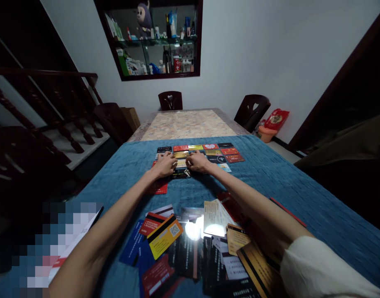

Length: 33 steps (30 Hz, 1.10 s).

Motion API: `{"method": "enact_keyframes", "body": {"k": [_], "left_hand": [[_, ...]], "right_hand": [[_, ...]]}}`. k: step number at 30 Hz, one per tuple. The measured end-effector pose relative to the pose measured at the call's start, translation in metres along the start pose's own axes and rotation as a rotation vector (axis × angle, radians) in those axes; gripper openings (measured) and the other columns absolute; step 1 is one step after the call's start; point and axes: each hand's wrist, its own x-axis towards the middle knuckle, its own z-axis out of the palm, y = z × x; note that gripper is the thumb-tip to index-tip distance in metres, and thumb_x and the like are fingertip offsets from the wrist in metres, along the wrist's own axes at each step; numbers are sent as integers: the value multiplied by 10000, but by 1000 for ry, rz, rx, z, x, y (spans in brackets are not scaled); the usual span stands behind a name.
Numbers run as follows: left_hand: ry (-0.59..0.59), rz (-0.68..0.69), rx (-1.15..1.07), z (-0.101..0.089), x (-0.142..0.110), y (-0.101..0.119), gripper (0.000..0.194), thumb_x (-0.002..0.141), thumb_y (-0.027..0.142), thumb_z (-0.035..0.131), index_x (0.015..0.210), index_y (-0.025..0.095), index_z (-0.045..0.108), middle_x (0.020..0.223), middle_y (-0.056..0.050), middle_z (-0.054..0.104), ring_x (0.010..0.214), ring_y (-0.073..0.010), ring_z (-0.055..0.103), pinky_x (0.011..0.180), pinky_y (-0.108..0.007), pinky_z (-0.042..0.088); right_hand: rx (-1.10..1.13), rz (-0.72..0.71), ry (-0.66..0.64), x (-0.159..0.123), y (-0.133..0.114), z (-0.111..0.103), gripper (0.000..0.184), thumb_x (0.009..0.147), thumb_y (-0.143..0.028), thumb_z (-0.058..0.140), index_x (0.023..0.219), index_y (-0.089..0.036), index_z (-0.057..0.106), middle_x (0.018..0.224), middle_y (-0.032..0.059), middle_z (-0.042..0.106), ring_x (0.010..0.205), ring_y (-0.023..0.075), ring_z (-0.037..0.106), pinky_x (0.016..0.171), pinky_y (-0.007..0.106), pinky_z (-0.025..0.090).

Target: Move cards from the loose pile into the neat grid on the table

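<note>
On the blue cloth, cards lie edge to edge in a block of rows ahead of me. My left hand [166,164] is over the left part of the block, fingers curled down at the left end of a pale gold card [181,163]. My right hand [196,161] has its fingers bent at that card's right end, so the card lies between both hands. A black card [181,173] is just below it, and a gold card [181,155] just above. A red card [158,188] sits at the lower left. My hands cover some cards, and the fingertip contacts are partly hidden.
Nearer me is a loose, overlapping pile of cards, including a yellow card [165,236] and a gold striped card [259,265]. The blue cloth [115,182] covers the table's near part. Chairs [252,111] stand around it. A person's sleeve or clothing [347,140] shows at right.
</note>
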Motion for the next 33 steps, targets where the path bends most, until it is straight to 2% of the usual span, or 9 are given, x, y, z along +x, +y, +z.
{"method": "enact_keyframes", "body": {"k": [4,7,11,20,27,30,33], "left_hand": [[79,7,-9,-4,-13,15,254,902,209,463,1040,195,676,1186,-128,615,1232,-319,399,1000,-541,275],[87,23,-14,-10,-25,29,265,876,175,480,1067,185,664,1225,-138,598,1250,-337,389,1003,-560,273],[94,50,-36,-14,-41,47,269,864,183,503,1090,202,647,1230,-125,594,1255,-334,388,1017,-563,265],[93,171,-63,-25,-78,100,228,891,244,531,1091,204,635,1279,-122,589,1292,-328,377,1039,-582,244],[71,359,-137,-29,-104,152,208,898,282,538,1080,219,616,1197,-113,621,1274,-325,404,1045,-595,256],[50,438,-130,-26,-110,165,193,908,314,537,1060,216,603,1177,-122,618,1253,-322,420,1038,-578,266],[30,476,-107,-24,-113,170,193,922,335,519,1066,231,595,1179,-126,603,1194,-318,451,1009,-564,288]], "right_hand": [[11,6,17,-7,0,-6,381,936,-361,474,1220,-196,667,1230,141,629,1137,327,479,859,402,419],[18,1,32,-16,1,-12,399,924,-352,516,1274,-201,630,1282,134,607,1181,335,441,883,418,405],[31,-34,64,-33,4,-18,351,904,-254,538,1233,-211,655,1266,120,615,1166,326,437,896,423,380],[129,-195,156,-88,7,-20,251,877,-230,578,1085,-218,718,1128,92,673,1131,291,436,911,412,331],[245,-383,102,-128,7,-20,199,827,-166,605,977,-212,727,989,53,711,1027,233,489,902,359,350],[287,-428,45,-140,4,-21,186,793,-127,599,911,-197,724,943,43,712,993,222,505,918,361,351],[328,-455,0,-148,0,-24,239,760,-112,587,930,-199,730,973,47,710,1005,230,493,930,380,352]]}}
